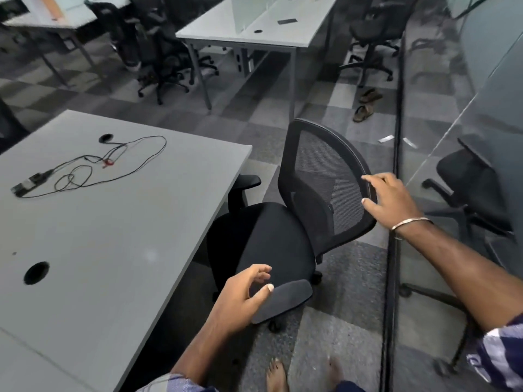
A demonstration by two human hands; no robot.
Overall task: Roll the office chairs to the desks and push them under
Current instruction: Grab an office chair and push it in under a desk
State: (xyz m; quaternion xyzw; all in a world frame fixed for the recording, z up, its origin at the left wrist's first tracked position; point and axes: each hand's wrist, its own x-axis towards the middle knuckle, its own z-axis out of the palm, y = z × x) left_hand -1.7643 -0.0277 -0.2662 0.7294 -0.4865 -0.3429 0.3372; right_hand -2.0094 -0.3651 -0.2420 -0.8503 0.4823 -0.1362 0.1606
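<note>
Grey checkered carpet (334, 335) lies under my bare feet (276, 374), nearest of all. Just ahead, my left hand (240, 295) hovers with fingers loosely spread over the near armrest (283, 299) of the black office chair (271, 239), thumb touching the pad, not gripping it. My right hand (390, 202), a bangle (410, 223) at its wrist, is also spread, fingertips resting on the rim of the mesh backrest (325, 176). Left of my left hand stands the grey desk (99, 244); the chair sits beside its corner, far armrest at the edge. Cables (113, 159) lie on the desk further off. Beyond my hands wait another desk (254, 38) and more chairs (158, 52).
</note>
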